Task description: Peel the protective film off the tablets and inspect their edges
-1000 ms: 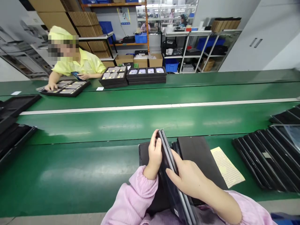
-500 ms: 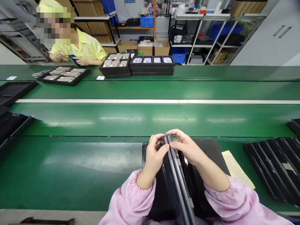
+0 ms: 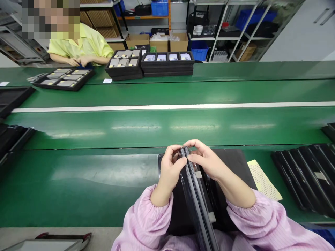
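Observation:
Two slim dark slabs that look like tablets point(image 3: 196, 200) stand on edge, side by side, with their grey metallic rims facing up. My left hand point(image 3: 169, 169) pinches the far top end of the left one between thumb and fingers. Closed on the far end of the right one is my right hand point(image 3: 206, 158), its thumb close to the left thumb. The near end reaches down toward my lap. Under and around them lies a black mat or pad point(image 3: 232, 165). Glossy black pieces with pale labels lie partly hidden beside the slabs.
A yellowish sticker sheet point(image 3: 264, 181) lies right of the pad, beside a row of glossy black panels point(image 3: 306, 177). Black trays point(image 3: 13, 139) sit at the left. Across the green bench point(image 3: 86, 188), a person in yellow works near trays of small packs point(image 3: 167, 66).
The camera view has tilted down slightly. Both hands keep their hold on the slabs, almost unmoved. The person opposite has brought both hands together lower, by the bench edge.

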`<state>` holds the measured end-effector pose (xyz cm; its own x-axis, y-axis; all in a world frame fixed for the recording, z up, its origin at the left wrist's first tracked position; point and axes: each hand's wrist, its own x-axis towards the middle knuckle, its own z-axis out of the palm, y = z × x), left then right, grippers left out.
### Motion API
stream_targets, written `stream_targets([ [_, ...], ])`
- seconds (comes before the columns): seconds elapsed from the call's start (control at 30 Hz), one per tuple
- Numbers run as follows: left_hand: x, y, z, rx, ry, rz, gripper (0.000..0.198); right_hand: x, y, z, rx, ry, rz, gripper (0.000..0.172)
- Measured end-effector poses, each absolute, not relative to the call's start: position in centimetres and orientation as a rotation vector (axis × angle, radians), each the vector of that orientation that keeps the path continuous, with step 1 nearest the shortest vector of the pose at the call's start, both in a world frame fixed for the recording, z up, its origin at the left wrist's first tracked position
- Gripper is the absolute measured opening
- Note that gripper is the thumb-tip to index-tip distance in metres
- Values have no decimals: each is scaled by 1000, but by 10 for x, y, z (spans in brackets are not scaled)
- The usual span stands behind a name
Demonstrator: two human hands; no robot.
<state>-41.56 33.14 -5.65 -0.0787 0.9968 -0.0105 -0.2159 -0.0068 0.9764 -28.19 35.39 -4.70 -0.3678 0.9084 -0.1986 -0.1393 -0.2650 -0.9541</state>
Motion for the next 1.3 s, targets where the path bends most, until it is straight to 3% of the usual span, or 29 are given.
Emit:
stream_targets([
  [1.03,-421,332,-64,1071,1105,1344,23,-284,355,-48,-1098,-1273,1656,33],
  [1.3,-427,328,-73,1171,943,1305,43,-274,351,-49,-952,-1387,1757,49],
])
